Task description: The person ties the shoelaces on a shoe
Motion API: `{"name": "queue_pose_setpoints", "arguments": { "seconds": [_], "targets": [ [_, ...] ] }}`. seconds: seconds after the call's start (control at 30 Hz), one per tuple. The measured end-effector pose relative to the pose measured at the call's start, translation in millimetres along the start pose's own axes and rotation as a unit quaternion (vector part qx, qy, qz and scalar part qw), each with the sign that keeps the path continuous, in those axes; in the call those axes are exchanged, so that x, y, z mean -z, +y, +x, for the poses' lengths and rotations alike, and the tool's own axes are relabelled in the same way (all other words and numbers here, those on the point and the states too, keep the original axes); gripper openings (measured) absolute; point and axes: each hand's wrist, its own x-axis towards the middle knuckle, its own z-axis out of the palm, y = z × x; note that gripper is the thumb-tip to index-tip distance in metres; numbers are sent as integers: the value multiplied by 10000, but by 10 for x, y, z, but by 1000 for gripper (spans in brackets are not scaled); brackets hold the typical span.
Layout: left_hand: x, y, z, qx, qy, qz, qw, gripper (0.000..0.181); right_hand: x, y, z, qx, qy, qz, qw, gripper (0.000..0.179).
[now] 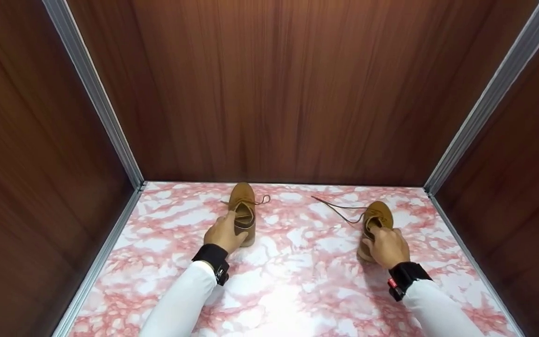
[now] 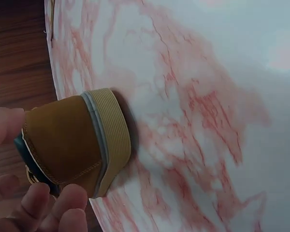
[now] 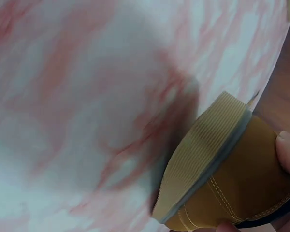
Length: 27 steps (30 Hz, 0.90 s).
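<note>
Two tan lace-up shoes stand apart, toes toward the back panel. In the head view, my left hand (image 1: 223, 234) is at the heel of the left shoe (image 1: 242, 192), its fingers along the left side of the opening and its thumb behind. The left wrist view shows the thumb on the collar and bent fingertips (image 2: 70, 200) overlapping the side of the brown heel (image 2: 67, 140). My right hand (image 1: 389, 247) grips the right shoe (image 1: 379, 208) by its heel end, fingers at the opening. Its ribbed pale sole (image 3: 203, 154) faces the right wrist camera, with the thumb (image 3: 287, 150) against the heel.
Both shoes are on a pink-and-white marbled surface (image 1: 293, 252). A dark wood panel (image 1: 274, 93) rises behind, with more panels and metal corner posts (image 1: 96, 84) at both sides. A loose lace (image 1: 335, 206) trails left from the right shoe; a short loop (image 1: 265, 200) lies beside the left.
</note>
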Motion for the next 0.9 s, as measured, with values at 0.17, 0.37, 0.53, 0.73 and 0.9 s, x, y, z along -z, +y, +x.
{"name": "queue_pose_setpoints", "arguments": {
  "seconds": [0.17,0.37,0.53,0.73,0.9],
  "targets": [
    [41,83,-65,-350,346,14,9988,37,9,-212,-40,182,27,170,9997,23],
    [54,216,-135,-876,367,-110,9954,25,2,-495,-104,580,170,278,9978,23],
    [17,290,-179,-1081,261,-157,9937,28,10,-732,-174,885,130,425,9951,24],
    [-93,338,-259,-1273,79,-85,9918,24,7,-995,-284,1187,81,501,9916,27],
    [-227,380,-347,-1482,-131,-37,9889,20,-1,-1175,-390,1414,14,487,9888,28]
  ]
}}
